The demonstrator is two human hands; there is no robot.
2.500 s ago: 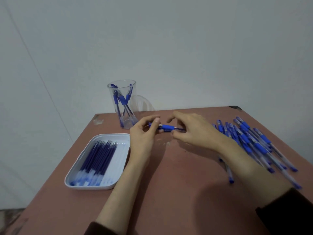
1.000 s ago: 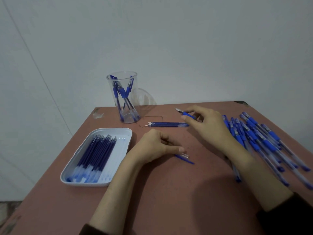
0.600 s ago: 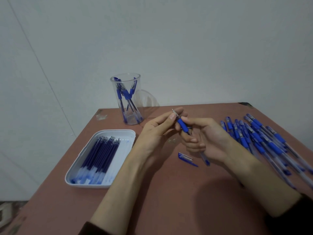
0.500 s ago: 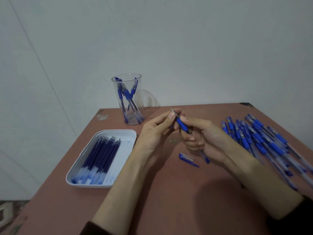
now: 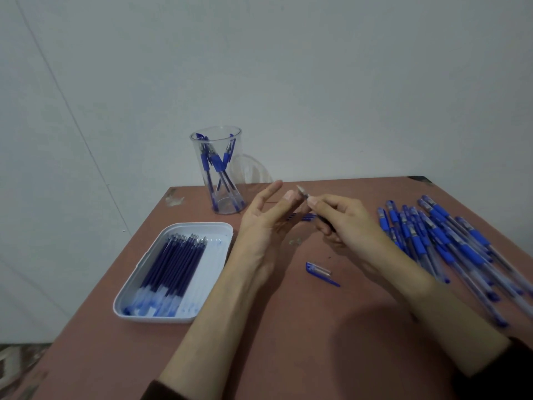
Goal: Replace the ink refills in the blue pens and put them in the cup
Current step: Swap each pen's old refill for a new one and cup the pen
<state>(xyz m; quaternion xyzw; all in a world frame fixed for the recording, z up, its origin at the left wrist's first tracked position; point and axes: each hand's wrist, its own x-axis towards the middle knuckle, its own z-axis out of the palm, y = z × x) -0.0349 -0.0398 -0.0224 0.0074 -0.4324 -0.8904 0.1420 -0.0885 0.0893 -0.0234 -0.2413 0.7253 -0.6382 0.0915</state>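
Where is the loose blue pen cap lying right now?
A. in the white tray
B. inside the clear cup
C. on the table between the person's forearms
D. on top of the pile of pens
C: the pen cap lies alone on the table between the two forearms, apart from the cup, the tray and the pile of pens.

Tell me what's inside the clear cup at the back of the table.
The cup holds several blue pens, standing tilted and crossing each other. Its clear wall hides nothing, but the overlap makes the exact count unclear.
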